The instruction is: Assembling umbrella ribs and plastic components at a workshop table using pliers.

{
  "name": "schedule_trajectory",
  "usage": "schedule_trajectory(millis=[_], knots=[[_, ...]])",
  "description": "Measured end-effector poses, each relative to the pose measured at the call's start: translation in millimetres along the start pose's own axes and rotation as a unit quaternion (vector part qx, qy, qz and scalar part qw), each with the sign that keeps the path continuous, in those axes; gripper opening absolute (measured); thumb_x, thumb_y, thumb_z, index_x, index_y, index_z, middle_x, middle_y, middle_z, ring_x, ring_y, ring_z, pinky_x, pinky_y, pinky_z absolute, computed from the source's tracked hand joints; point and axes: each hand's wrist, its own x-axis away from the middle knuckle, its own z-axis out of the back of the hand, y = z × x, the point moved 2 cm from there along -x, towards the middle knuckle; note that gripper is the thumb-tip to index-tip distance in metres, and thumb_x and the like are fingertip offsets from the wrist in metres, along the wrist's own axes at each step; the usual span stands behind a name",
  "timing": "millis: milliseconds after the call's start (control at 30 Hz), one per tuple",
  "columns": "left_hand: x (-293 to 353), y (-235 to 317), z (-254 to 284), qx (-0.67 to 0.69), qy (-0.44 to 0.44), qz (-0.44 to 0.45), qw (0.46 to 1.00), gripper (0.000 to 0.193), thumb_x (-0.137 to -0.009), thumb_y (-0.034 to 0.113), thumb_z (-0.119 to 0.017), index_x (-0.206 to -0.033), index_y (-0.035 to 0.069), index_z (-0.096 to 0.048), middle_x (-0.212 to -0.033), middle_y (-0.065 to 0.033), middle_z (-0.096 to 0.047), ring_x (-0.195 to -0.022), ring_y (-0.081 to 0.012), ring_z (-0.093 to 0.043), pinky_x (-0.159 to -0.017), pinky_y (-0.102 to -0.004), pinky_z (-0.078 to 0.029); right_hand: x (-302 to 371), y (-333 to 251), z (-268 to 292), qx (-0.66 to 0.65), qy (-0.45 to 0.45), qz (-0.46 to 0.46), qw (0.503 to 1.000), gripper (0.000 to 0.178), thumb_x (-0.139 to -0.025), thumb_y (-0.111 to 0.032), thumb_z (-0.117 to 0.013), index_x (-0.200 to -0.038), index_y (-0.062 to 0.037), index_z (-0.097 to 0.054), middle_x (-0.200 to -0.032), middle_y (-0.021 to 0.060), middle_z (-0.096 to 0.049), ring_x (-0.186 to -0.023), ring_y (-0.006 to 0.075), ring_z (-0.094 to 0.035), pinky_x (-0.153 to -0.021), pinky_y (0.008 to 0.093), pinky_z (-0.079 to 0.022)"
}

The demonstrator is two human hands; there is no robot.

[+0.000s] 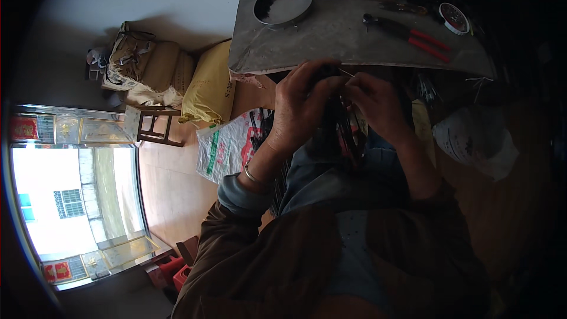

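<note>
Both my hands meet over my lap, just in front of the table's near edge. My left hand (pixel 300 97) is closed round a small black piece (pixel 328 71) whose kind I cannot make out. From beside it a thin, light, needle-like piece (pixel 347 73) runs to my right hand (pixel 378 105), whose thumb and fingers pinch it. Below the hands a dark bundle with slender strips and some red (pixel 348 133) hangs between my legs. Shadow hides much of it.
On the grey table (pixel 331 41) are a round metal tray (pixel 283 5) with dark bits, red-handled pliers (pixel 407 36) and a small round tub (pixel 453 19). A printed sack (pixel 227 147), a yellow sack (pixel 208 85), a wooden stool (pixel 158 125) and a white plastic bag (pixel 475 139) surround me.
</note>
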Motion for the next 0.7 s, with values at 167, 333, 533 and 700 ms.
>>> schedule_trajectory(millis=[167,333,533,700], knots=[[1.1,4.8,6.7,-0.002,-0.054,0.004,0.999,0.022,-0.085,0.007,-0.062,-0.106,0.000,-0.060,-0.091,-0.0122,-0.063,-0.085,-0.0177,-0.063,-0.074,-0.0287,-0.050,0.5,-2.5,4.7,-0.028,-0.065,-0.067,0.995,0.022,-0.091,-0.021,-0.063,-0.079,-0.0030,-0.061,-0.066,-0.0008,-0.058,-0.062,0.0041,-0.055,-0.056,0.0211,-0.044],[0.3,4.3,5.4,-0.013,-0.072,-0.010,0.997,0.019,-0.087,0.009,-0.061,-0.103,0.000,-0.055,-0.089,-0.0104,-0.059,-0.082,-0.0171,-0.060,-0.073,-0.0290,-0.048,2.4,-8.5,2.9,-0.020,-0.069,-0.062,0.995,0.023,-0.091,-0.021,-0.064,-0.077,-0.0026,-0.060,-0.065,-0.0003,-0.058,-0.061,0.0045,-0.055,-0.055,0.0212,-0.044],[-4.5,7.8,5.5,0.006,-0.145,-0.008,0.989,0.022,-0.091,0.017,-0.061,-0.103,0.001,-0.053,-0.092,-0.0099,-0.058,-0.082,-0.0160,-0.059,-0.072,-0.0286,-0.048,7.8,-14.9,2.6,-0.030,-0.092,-0.080,0.992,0.021,-0.090,-0.017,-0.063,-0.076,-0.0016,-0.060,-0.064,0.0012,-0.058,-0.060,0.0060,-0.054,-0.054,0.0229,-0.043],[-3.4,-1.2,6.3,0.106,-0.213,0.006,0.971,0.028,-0.095,0.028,-0.058,-0.105,0.002,-0.052,-0.095,-0.0071,-0.057,-0.085,-0.0124,-0.059,-0.074,-0.0274,-0.049,9.7,-14.0,-3.4,-0.048,-0.099,-0.092,0.990,0.018,-0.090,-0.013,-0.062,-0.076,-0.0010,-0.060,-0.066,0.0018,-0.059,-0.060,0.0068,-0.054,-0.055,0.0234,-0.043]])
